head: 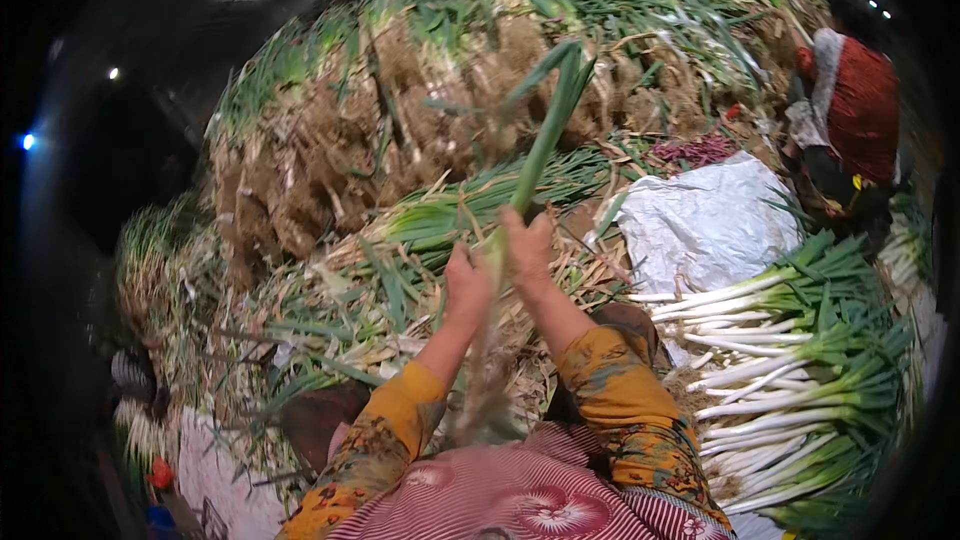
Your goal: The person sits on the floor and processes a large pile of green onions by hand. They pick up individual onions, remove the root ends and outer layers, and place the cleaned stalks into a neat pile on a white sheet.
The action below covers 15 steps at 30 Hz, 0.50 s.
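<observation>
Upright before me is a long green onion stalk [541, 154], its leaves bent over at the top and its root end blurred near my lap. My right hand [527, 246] grips the stalk where the green part starts. Just to the left and slightly lower, my left hand [466, 281] is closed at the stalk's side, its fingers around outer leaf or stem. A row of onions with clean white stems [757, 390] lies to my right, green tops pointing outward. Untrimmed onions [450, 210] lie on the ground beyond my hands.
A tall bank of bundled onions with dirty roots [405, 105] curves across the far side. Loose peeled leaves [337, 337] litter the ground. A white plastic sack [709, 217] lies at the right, near purple ties [694, 150]. Another person in red [862, 105] is at the far right.
</observation>
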Motion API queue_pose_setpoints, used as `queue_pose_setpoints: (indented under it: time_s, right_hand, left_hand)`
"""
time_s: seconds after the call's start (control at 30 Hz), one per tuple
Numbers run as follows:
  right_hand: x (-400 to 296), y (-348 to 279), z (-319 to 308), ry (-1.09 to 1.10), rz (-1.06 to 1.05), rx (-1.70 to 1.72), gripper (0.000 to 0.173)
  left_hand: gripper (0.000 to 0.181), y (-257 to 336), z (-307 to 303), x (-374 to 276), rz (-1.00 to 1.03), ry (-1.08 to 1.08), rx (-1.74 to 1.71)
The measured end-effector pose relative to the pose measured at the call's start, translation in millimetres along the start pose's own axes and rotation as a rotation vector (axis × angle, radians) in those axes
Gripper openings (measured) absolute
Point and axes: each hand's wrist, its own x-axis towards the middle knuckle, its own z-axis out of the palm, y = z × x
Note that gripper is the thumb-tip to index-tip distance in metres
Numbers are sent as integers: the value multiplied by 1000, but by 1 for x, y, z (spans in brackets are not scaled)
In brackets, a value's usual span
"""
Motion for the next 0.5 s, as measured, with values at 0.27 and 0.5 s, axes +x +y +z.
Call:
queue_pose_setpoints:
  time_s: [0.27,0.5]
  right_hand:
    - [26,-6,-11,4,38,691,47]
    - [52,-68,-81,160,76,897,56]
  left_hand:
    - [24,-107,-5,40,-364,6,-47]
    - [28,-320,-213,51,-420,282,370]
